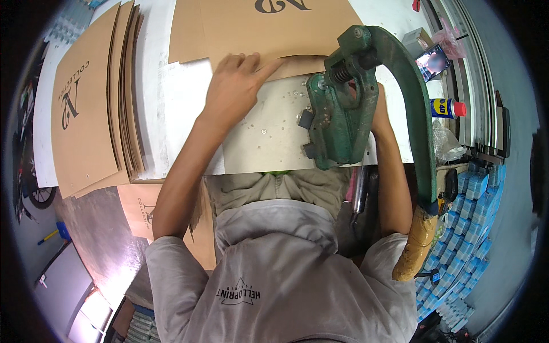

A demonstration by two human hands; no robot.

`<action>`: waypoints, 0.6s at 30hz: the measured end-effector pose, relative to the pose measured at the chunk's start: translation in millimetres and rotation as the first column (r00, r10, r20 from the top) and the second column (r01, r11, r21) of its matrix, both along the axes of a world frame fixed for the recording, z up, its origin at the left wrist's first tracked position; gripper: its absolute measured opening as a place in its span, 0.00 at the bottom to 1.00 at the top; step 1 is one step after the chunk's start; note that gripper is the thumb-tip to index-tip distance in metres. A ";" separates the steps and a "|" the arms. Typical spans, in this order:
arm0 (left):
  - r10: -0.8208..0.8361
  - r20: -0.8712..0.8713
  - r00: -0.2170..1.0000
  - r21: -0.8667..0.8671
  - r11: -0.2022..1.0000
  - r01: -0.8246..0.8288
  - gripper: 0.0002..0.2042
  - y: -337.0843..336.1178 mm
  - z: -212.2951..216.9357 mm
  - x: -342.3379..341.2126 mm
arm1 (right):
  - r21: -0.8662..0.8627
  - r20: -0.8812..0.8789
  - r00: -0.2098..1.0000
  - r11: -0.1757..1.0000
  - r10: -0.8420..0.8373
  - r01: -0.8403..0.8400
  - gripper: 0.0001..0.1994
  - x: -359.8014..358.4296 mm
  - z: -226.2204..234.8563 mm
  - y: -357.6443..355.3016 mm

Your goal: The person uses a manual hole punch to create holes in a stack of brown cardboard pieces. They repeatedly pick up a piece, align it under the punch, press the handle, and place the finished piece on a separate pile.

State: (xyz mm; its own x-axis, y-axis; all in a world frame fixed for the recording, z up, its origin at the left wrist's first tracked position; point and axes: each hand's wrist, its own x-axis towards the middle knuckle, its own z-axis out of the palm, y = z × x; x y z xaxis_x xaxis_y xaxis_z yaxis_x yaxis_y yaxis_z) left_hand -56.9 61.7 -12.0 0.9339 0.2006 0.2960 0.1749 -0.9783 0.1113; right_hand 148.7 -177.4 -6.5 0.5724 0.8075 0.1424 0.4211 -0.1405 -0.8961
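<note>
Cardboard sheet (274, 28): brown, flat, printed with dark lettering, lying on the far part of the desk (189, 97). Its near edge runs up to the green press (337, 108) and appears to pass under the press head.

Left hand (237, 80): palm down, fingers spread and flat, pressing on the near edge of the cardboard sheet. Grip is wide open; nothing enclosed, only pushing on the board. Index finger points toward the press.

Right hand (377, 106): mostly hidden behind the green press body; only the wrist and the back of the hand show. Cannot tell how far the grip is closed or whether it has hold of anything.

Green press: cast metal, bolted-looking base, spring visible near the top, a long curved green lever (414, 114) arching to the right and down, ending in a handle wrapped in tan tape (414, 246). It stands on a pale metal plate (269, 128) with small metal pieces scattered on it (too small to identify).

Surroundings: a stack of matching cardboard sheets (94, 108) lies well apart to the left on the desk. A blue and yellow spray can (447, 107) with a red cap lies right of the press. Stacked blue boxes (472, 223) fill the lower right
</note>
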 end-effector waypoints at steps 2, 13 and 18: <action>0.018 0.030 0.999 -0.054 0.998 -0.017 0.29 -6.6 -0.6 8.3 | 0.000 -0.054 0.998 0.999 0.039 -0.039 0.13 2.4 -9.0 6.5; 0.008 0.266 0.964 -0.302 0.950 0.075 0.18 -39.5 2.1 47.0 | -0.003 -0.753 0.615 0.936 -0.233 0.351 0.08 -7.9 5.0 17.2; 0.033 0.299 0.954 -0.413 0.906 0.098 0.13 -61.3 7.6 49.5 | -0.132 -0.679 0.648 0.926 -0.345 0.354 0.09 -15.9 11.4 6.3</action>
